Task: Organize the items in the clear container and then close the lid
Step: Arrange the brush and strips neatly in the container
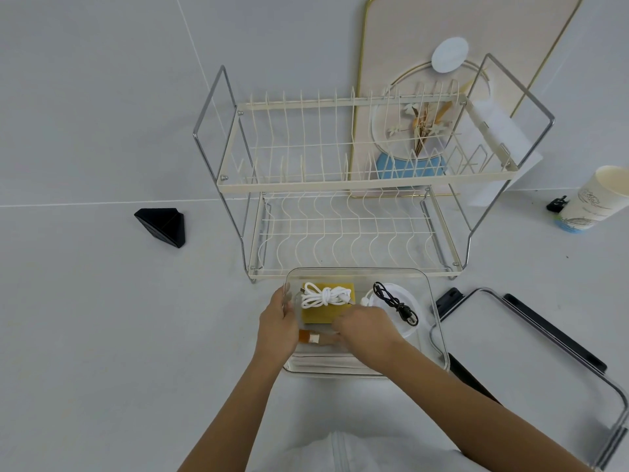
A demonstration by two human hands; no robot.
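Observation:
The clear container (439, 335) stands on the white table in front of me. Inside lie a yellow sponge (318, 316) with a coiled white cable (325, 296) on top, a white round dish (406, 330) with a black cable (394, 301) on it, and a small brush (311, 336) with an orange tip near the front. My left hand (277, 327) grips the container's left wall. My right hand (364, 327) is inside, fingers closed on the brush's handle. The clear lid (510, 349) with black latches lies flat to the right.
A two-tier cream dish rack (340, 185) stands directly behind the container. A black triangular object (161, 226) lies to the left. A paper cup (595, 202) and a small black clip (556, 204) sit at the far right. A decorative board (442, 28) leans behind the rack.

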